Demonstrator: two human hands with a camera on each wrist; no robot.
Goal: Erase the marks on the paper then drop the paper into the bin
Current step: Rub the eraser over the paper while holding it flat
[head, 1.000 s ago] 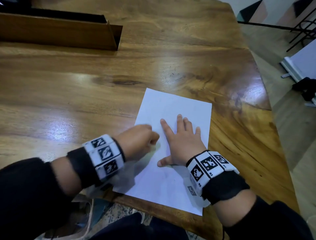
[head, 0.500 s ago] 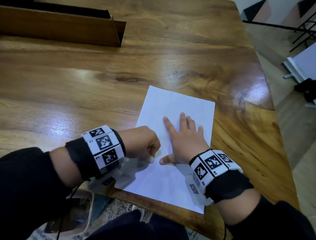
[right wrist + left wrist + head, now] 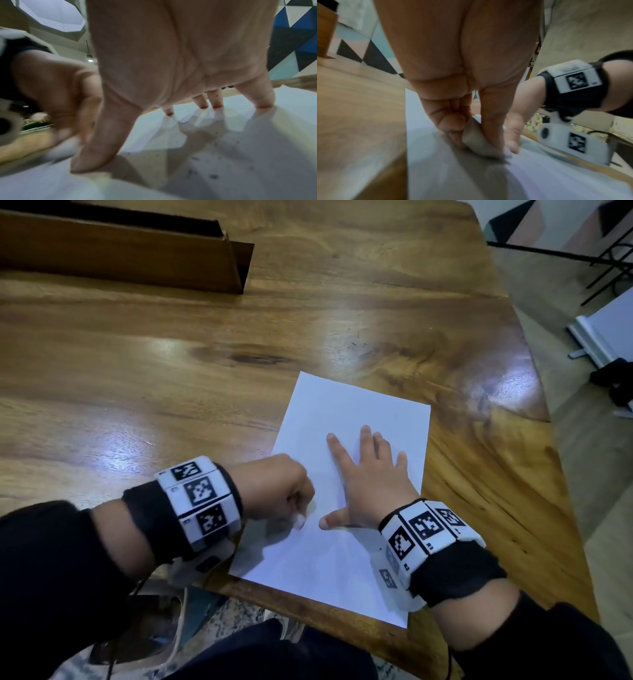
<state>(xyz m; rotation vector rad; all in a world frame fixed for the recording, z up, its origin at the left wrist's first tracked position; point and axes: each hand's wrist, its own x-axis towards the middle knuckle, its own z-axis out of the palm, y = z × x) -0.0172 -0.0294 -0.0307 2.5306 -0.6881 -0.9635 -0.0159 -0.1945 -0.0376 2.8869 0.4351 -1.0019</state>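
Note:
A white sheet of paper (image 3: 346, 419) lies near the front edge of the wooden table (image 3: 171, 378). My right hand (image 3: 371, 474) lies flat on the sheet with fingers spread, pressing it down; the right wrist view shows its fingertips (image 3: 217, 104) on the paper (image 3: 223, 155). My left hand (image 3: 277, 491) is curled and pinches a white eraser (image 3: 300, 521), whose tip touches the paper beside my right thumb. In the left wrist view the eraser (image 3: 477, 142) sits between thumb and fingers on the paper (image 3: 453, 175). Dark eraser crumbs (image 3: 212, 175) speckle the sheet. No bin is in view.
A long wooden box (image 3: 137, 258) lies at the table's far left. The table's right edge (image 3: 548, 460) drops to the floor, where black metal legs (image 3: 609, 261) and a white panel (image 3: 603, 337) stand. My dark-clothed lap is below the front edge.
My left hand with the eraser has slid toward me along the paper, from beside the right index finger to beside the thumb. The right hand stays pressed in place.

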